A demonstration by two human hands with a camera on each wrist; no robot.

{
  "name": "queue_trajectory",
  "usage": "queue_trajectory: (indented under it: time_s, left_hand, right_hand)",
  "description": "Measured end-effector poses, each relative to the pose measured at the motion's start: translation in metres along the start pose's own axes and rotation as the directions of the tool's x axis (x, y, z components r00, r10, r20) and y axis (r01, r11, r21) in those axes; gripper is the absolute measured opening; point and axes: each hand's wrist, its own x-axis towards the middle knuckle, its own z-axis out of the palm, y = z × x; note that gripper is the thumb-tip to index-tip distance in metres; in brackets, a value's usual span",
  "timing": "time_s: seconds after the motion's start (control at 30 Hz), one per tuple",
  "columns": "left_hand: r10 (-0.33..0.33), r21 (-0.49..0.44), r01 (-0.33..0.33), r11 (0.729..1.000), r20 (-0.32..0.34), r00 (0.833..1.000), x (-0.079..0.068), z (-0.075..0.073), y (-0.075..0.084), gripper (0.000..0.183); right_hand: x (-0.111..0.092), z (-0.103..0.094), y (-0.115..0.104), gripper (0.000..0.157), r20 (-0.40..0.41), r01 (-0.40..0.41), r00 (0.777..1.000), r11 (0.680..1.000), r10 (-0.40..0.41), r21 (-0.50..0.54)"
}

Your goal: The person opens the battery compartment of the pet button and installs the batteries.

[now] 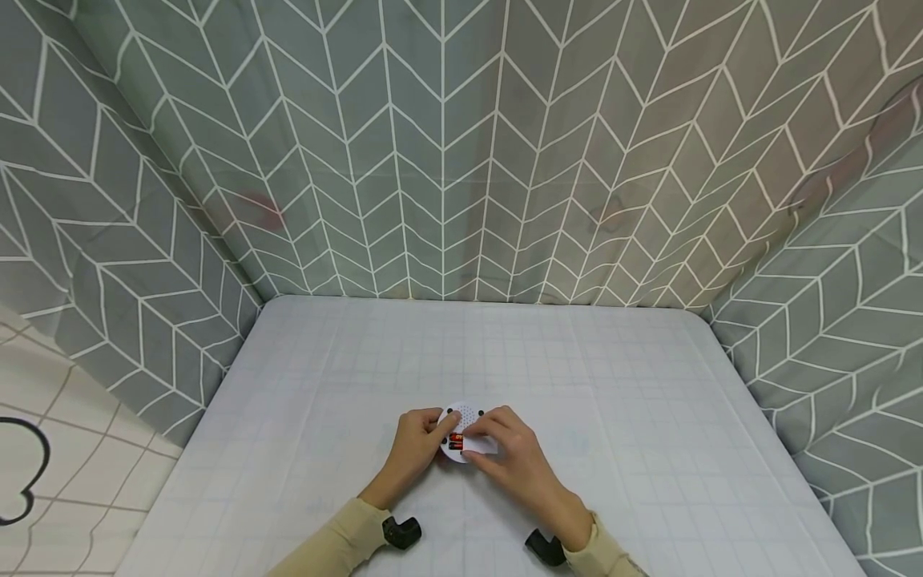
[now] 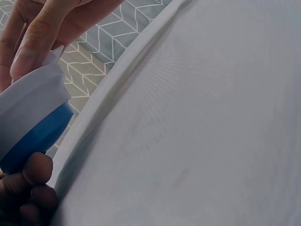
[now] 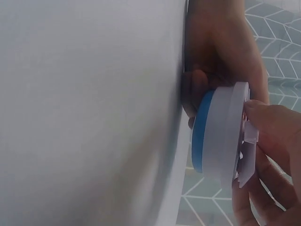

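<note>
A round white device [image 1: 467,413] with small holes in its upward face is held above the table. Its side away from that face is blue, as the left wrist view shows on the same device [image 2: 33,106]. Batteries [image 1: 456,441], red and black, sit in an open compartment. My left hand [image 1: 414,442] grips the device by its left edge, thumb over the face and fingers underneath. With thumb and fingers, my right hand [image 1: 517,453] pinches a small white cover [image 3: 248,162] at the compartment's right side. Whether the cover is attached I cannot tell.
A white-covered table [image 1: 577,369] stretches out around both hands. Grey patterned curtains [image 1: 469,160] hang behind it and at both sides. Black cameras are strapped on the left wrist [image 1: 401,532] and right wrist [image 1: 546,548].
</note>
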Motion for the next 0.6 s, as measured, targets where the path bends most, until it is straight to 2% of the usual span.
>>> queue_trajectory:
  time_s: [0.3, 0.6]
  left_hand:
    - [0.022, -0.015, -0.022, 1.0, 0.001, 1.0, 0.0, 0.001, -0.004, 0.05]
    - [0.02, -0.004, -0.02, 1.0, -0.003, 1.0, 0.001, 0.0, -0.004, 0.051]
  right_hand:
    - [0.002, 0.01, -0.002, 0.029, -0.014, 0.065, 0.998, 0.998, -0.065, 0.026]
    - [0.005, 0.015, -0.003, 0.03, -0.044, 0.093, 0.995, 0.994, -0.09, 0.064]
